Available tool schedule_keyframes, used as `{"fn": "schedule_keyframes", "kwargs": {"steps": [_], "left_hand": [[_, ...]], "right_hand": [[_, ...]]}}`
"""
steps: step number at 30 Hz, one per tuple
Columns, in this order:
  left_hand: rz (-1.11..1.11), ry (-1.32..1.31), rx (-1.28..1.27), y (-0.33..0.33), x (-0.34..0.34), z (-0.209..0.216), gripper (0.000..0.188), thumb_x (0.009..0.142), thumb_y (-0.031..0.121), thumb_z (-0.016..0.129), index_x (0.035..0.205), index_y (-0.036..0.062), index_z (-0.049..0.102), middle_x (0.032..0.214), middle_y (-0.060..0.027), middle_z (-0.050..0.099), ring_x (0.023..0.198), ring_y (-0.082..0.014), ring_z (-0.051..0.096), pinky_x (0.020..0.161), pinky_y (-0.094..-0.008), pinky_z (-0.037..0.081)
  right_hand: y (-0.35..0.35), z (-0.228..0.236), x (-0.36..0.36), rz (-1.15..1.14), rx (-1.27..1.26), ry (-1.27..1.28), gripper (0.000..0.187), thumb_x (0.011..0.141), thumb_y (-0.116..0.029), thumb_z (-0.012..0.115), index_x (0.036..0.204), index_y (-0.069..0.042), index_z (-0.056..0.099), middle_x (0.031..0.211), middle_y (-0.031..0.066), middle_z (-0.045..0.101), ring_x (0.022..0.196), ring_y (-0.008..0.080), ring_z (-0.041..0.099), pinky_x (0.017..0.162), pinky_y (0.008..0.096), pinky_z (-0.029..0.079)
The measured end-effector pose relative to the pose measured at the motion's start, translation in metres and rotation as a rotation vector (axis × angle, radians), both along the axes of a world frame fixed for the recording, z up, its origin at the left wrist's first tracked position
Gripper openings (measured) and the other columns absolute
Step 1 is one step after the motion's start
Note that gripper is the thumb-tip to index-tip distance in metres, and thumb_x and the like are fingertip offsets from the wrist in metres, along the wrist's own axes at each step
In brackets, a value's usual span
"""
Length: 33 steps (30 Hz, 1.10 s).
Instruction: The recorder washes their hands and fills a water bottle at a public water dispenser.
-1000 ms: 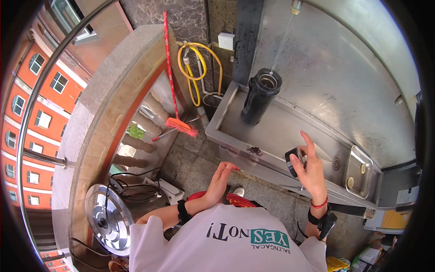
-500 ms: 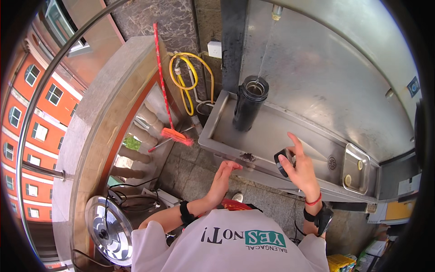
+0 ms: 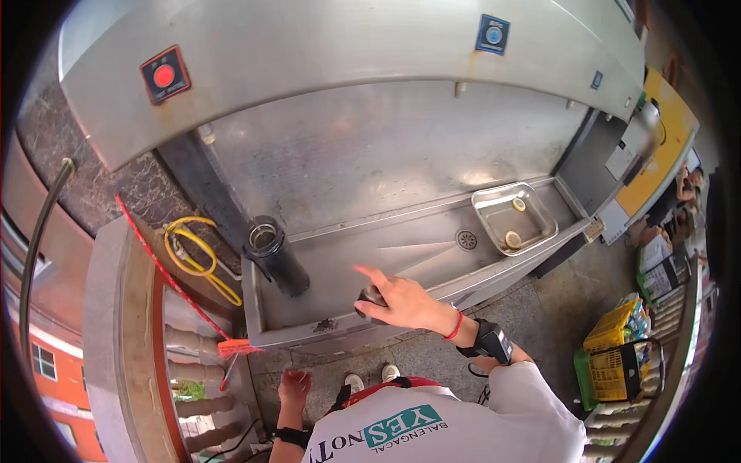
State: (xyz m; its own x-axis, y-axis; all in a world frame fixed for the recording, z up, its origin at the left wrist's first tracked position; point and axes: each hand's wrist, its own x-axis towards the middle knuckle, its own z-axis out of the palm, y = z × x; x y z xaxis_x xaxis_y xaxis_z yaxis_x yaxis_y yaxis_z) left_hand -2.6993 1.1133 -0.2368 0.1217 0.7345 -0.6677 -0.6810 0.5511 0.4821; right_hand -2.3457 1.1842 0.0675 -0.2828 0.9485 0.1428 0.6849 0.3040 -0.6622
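A tall black thermos flask (image 3: 279, 266) with its mouth uncovered stands tilted in the left end of the steel sink trough (image 3: 363, 332). Above it is a small spout (image 3: 206, 134), and a faint streak of water runs down toward the flask. My right hand (image 3: 401, 301) is over the trough's front part, holding a black cap (image 3: 372, 302) between thumb and fingers, with the index finger stretched out to the left. My left hand (image 3: 295, 386) hangs low in front of the trough, apart from it; its fingers are loosely bent with nothing in them.
A steel tray (image 3: 494, 202) holding two pale round pieces sits by the drain (image 3: 466, 240). A red button (image 3: 164, 76) and a blue one (image 3: 492, 34) are on the steel panel above. A red-handled broom (image 3: 170, 274), yellow hose (image 3: 185, 262) and yellow basket (image 3: 615, 339) stand around.
My view has swung right and up, bringing the button panel into sight. My right hand, still with the cap, is now nearer the flask. My left hand has drawn back from the trough's front edge.
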Motion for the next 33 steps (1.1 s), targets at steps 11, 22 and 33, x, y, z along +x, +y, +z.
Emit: {"fn": "schedule_keyframes", "kwargs": {"steps": [11, 22, 33], "left_hand": [[-0.276, 0.159, -0.072, 0.096, 0.034, -0.002, 0.029, 0.09, 0.043, 0.046, 0.083, 0.0172, 0.057, 0.087, 0.0015, 0.06, 0.106, -0.0284, 0.055, 0.079, -0.0377, 0.045], [-0.462, 0.207, -0.041, 0.119, 0.1, 0.012, 0.027, 0.09, 0.041, 0.047, 0.084, 0.0173, 0.058, 0.088, 0.0008, 0.061, 0.105, -0.0281, 0.056, 0.078, -0.0381, 0.045], [-0.514, 0.243, -0.034, 0.125, 0.117, 0.014, 0.025, 0.09, 0.039, 0.047, 0.085, 0.0174, 0.059, 0.089, 0.0, 0.062, 0.104, -0.0277, 0.057, 0.077, -0.0385, 0.046]], "right_hand": [[-0.018, -0.009, 0.016, -0.11, -0.004, 0.001, 0.066, 0.09, -0.044, 0.05, 0.138, -0.006, 0.026, 0.069, 0.0144, 0.062, 0.074, 0.0379, 0.061, 0.07, 0.0461, 0.048], [-0.035, -0.006, 0.026, -0.197, -0.041, 0.027, 0.067, 0.091, -0.047, 0.05, 0.139, -0.007, 0.026, 0.071, 0.0177, 0.06, 0.075, 0.0391, 0.06, 0.07, 0.0464, 0.048], [-0.035, -0.013, 0.027, -0.198, -0.038, 0.054, 0.067, 0.091, -0.048, 0.049, 0.138, -0.007, 0.027, 0.069, 0.015, 0.059, 0.074, 0.0377, 0.06, 0.069, 0.0463, 0.047]]}}
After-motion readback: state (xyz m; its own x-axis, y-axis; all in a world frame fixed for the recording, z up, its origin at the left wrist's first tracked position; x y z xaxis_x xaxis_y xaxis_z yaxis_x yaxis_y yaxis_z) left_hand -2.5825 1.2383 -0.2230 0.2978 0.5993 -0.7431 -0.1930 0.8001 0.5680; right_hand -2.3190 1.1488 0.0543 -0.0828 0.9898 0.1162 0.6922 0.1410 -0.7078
